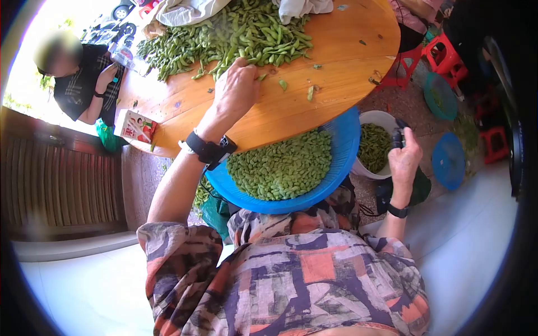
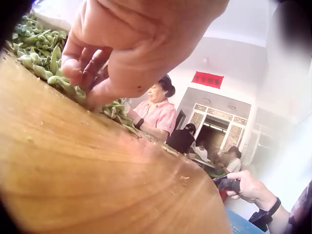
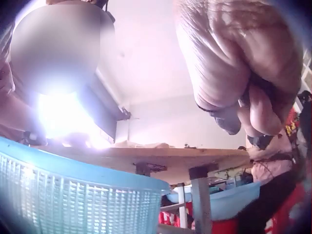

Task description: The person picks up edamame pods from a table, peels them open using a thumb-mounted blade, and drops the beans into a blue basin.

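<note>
My left hand (image 1: 236, 89) is at the near edge of a heap of green soybean pods (image 1: 269, 39) on the round wooden table. In the left wrist view, curled fingers (image 2: 73, 68) and thumb pinch at a pod (image 2: 73, 89). My right hand (image 1: 404, 157) hangs above the rim of a white bucket (image 1: 381, 116) holding green pods or empty hulls. Dark covers (image 3: 226, 122) sit on its thumb and a finger; the fingers are loosely bent, with nothing visible between them. A blue basket (image 1: 350, 131) full of shelled beans (image 1: 280, 168) rests on my lap under the table edge.
A red and white carton (image 1: 135, 126) and a clear plastic bottle (image 1: 126, 56) stand on the table's left side, near a seated person (image 1: 78, 78). Another person (image 2: 158, 114) sits across. Red stools (image 1: 445, 56), a green basin (image 1: 440, 95) and a blue one (image 1: 448, 161) are at right.
</note>
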Demonstrator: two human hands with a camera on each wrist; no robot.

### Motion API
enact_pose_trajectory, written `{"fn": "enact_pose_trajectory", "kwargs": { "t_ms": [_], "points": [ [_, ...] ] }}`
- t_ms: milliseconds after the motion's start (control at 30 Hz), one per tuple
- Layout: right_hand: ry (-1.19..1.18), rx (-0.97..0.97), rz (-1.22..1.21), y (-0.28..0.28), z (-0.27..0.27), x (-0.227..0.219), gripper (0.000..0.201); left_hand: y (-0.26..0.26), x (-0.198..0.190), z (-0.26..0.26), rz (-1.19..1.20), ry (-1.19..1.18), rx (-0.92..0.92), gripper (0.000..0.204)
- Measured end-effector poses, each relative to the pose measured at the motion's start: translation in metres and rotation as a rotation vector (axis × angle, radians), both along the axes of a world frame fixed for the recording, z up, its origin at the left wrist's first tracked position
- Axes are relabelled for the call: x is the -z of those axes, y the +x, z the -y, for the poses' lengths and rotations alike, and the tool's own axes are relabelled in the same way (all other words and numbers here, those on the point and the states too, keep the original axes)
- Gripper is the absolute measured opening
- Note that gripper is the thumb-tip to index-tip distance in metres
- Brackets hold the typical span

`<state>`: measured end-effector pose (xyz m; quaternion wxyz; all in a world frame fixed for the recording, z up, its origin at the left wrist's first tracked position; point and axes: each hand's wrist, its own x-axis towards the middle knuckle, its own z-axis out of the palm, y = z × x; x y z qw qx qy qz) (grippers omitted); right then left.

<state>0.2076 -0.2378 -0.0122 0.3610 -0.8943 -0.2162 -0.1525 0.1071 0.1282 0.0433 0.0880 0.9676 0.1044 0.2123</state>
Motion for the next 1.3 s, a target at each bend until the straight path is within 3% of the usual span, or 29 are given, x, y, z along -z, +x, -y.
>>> {"fn": "enact_pose_trajectory", "kwargs": {
  "t_ms": [133, 167, 200, 267, 300, 367, 433, 600, 667, 800, 833, 900, 1000, 1067, 1167, 1200, 1300],
  "points": [
    [0.282, -0.204, -0.108, -0.024, -0.042, -0.011, 0.034, -0.019, -0.003, 0.017, 0.155, -0.132, 0.042, 0.013],
    [0.411, -0.284, -0.343, -0.030, -0.050, -0.007, 0.029, -0.026, -0.003, 0.024, 0.157, -0.166, 0.039, 0.010],
    [0.423, -0.345, -0.360, -0.035, -0.061, -0.005, 0.027, -0.034, -0.004, 0.033, 0.152, -0.171, 0.044, 0.010],
    [0.561, -0.450, -0.690, -0.058, -0.087, -0.028, 0.027, -0.052, -0.008, 0.054, 0.013, -0.780, 0.022, 0.006],
    [0.554, -0.539, -0.797, -0.063, -0.096, -0.036, 0.023, -0.060, -0.007, 0.063, -0.037, -0.950, 0.048, 0.004],
    [0.541, -0.632, -0.908, -0.065, -0.105, -0.034, 0.019, -0.070, 0.000, 0.076, -0.051, -1.083, 0.084, 0.006],
    [0.815, -0.884, -1.196, -0.064, -0.112, -0.015, 0.020, -0.075, 0.008, 0.087, -0.033, -1.298, 0.196, 0.010],
    [0.803, -0.898, -1.199, -0.071, -0.109, -0.022, 0.021, -0.085, 0.019, 0.102, 0.067, -1.409, 0.138, 0.014],
    [0.735, -0.848, -1.170, -0.073, -0.107, -0.025, 0.021, -0.088, 0.024, 0.105, 0.041, -1.203, 0.094, 0.012],
    [0.620, -0.854, -1.058, -0.075, -0.102, -0.028, 0.020, -0.090, 0.027, 0.113, 0.084, -1.108, 0.057, 0.009],
    [0.551, -0.840, -1.031, -0.075, -0.102, -0.028, 0.020, -0.091, 0.026, 0.114, 0.091, -0.982, 0.051, 0.009],
    [0.588, -0.870, -1.064, -0.074, -0.098, -0.025, 0.020, -0.093, 0.026, 0.115, 0.095, -0.855, 0.043, 0.009],
    [0.609, -0.878, -1.065, -0.075, -0.096, -0.019, 0.020, -0.095, 0.027, 0.116, 0.096, -0.968, 0.074, 0.009],
    [0.590, -0.856, -1.038, -0.076, -0.094, -0.018, 0.021, -0.097, 0.025, 0.117, 0.043, -1.637, 0.094, 0.010],
    [0.670, -0.891, -1.124, -0.076, -0.091, -0.020, 0.020, -0.099, 0.033, 0.119, 0.087, -1.848, 0.140, 0.011],
    [0.622, -0.874, -1.118, -0.075, -0.089, -0.021, 0.017, -0.100, 0.033, 0.122, 0.088, -1.848, 0.139, 0.011],
    [0.543, -0.890, -1.062, -0.073, -0.087, -0.027, 0.013, -0.100, 0.027, 0.130, 0.073, -1.564, -0.035, 0.012]
  ]
}}
